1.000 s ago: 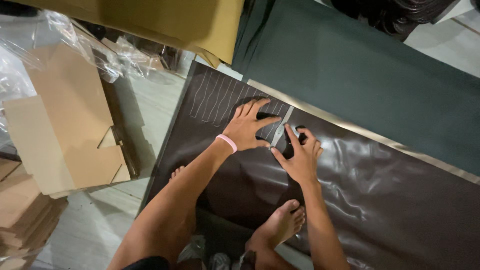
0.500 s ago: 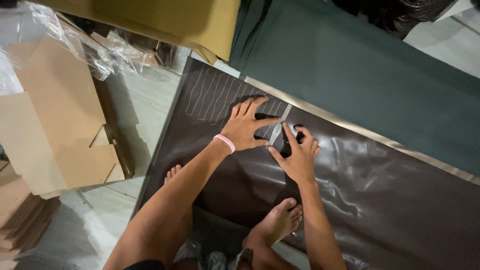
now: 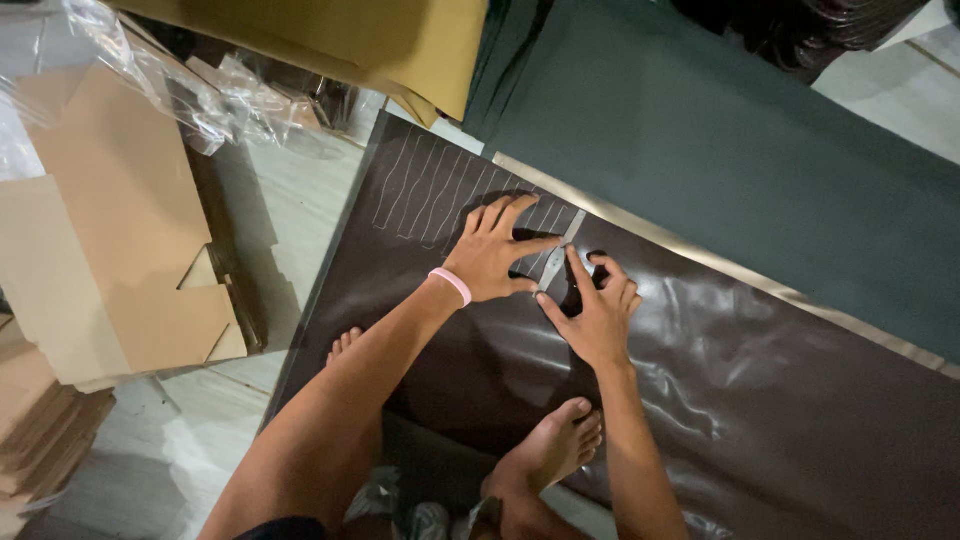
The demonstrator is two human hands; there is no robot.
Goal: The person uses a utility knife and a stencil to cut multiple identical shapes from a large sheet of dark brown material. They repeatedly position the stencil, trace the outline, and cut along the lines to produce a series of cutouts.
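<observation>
Left hand flat on sheet mid-frame, right hand gripping scissors; blades partly hidden.

dim indoor light — sheen on dark sheet | soft focus

You see a pale tiled floor at lower left and again at the upper right corner. At left, flattened brown cardboard boxes stand stacked. Crumpled clear plastic wrap lies over them at upper left. A tan board juts in at top centre. Light is dim, with soft glare.
</observation>
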